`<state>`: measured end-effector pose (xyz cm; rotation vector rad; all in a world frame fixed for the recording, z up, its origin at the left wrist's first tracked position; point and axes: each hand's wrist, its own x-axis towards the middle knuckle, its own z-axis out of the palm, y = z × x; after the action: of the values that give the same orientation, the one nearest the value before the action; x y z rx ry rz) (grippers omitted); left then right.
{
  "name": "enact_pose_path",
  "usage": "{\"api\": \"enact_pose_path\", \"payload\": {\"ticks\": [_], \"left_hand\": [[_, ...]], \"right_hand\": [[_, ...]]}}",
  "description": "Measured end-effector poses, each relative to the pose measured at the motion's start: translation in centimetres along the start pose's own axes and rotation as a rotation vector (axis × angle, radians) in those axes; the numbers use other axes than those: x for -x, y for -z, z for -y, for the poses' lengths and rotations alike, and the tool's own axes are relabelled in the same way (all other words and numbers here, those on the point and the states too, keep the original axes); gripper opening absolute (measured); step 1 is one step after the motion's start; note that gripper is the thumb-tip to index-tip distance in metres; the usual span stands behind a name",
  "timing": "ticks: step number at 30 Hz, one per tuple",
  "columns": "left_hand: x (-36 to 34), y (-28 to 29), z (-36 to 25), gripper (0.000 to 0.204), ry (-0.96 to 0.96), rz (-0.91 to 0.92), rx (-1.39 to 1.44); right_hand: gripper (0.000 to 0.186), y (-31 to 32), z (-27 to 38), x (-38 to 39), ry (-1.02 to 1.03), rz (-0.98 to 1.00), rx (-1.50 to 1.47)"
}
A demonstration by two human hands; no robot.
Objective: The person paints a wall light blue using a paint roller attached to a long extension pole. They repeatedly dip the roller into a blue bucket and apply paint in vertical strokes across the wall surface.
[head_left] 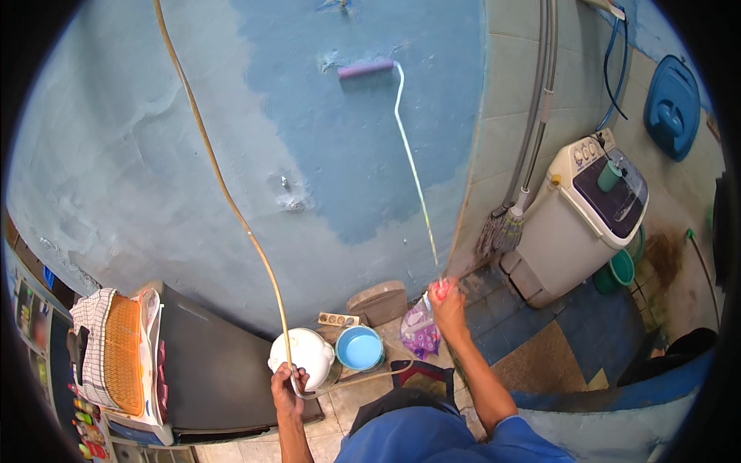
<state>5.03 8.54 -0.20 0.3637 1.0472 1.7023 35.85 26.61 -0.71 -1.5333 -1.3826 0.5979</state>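
My right hand is wrapped round the red handle of a long paint roller. The roller's purple sleeve lies against the wall high up, within a darker blue painted patch. Paler, patchy blue surrounds that patch on the left. In my left hand is a thin yellowish hose, gripped low down near a round white lidded container. The hose runs up along the wall, and a loop of it trails over the floor. A blue bucket with light-blue liquid stands between my hands.
On the left, a dark-topped table holds an orange basket. A power strip, a stone slab and a purple bag lie by the wall's foot. Mops and a washing machine stand right.
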Motion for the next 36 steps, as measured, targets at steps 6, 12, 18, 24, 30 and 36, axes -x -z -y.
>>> {"api": "enact_pose_path", "payload": {"ticks": [6, 12, 18, 24, 30, 36], "left_hand": [[0.5, 0.0, 0.4, 0.015, 0.006, -0.037, 0.001], [0.8, -0.1, 0.1, 0.014, -0.017, -0.052, -0.008], [1.0, -0.1, 0.3, 0.015, -0.009, -0.049, -0.019], [0.9, -0.6, 0.4, 0.015, -0.012, -0.042, -0.016], [0.8, -0.3, 0.4, 0.015, -0.003, -0.039, -0.024], [0.7, -0.8, 0.5, 0.015, 0.0, -0.043, -0.015]], "right_hand": [[0.033, -0.6, -3.3, 4.8, -0.104, 0.028, 0.029], [0.03, -1.0, -2.2, 4.0, -0.042, -0.042, -0.032], [0.031, -0.7, 0.0, 1.5, -0.066, -0.043, -0.056], [0.031, -2.1, -3.2, 3.3, -0.069, -0.047, -0.028], [0.033, 0.1, 0.1, 0.7, -0.005, -0.069, -0.052], [0.032, 1.0, -1.0, -0.5, 0.065, -0.107, 0.045]]}}
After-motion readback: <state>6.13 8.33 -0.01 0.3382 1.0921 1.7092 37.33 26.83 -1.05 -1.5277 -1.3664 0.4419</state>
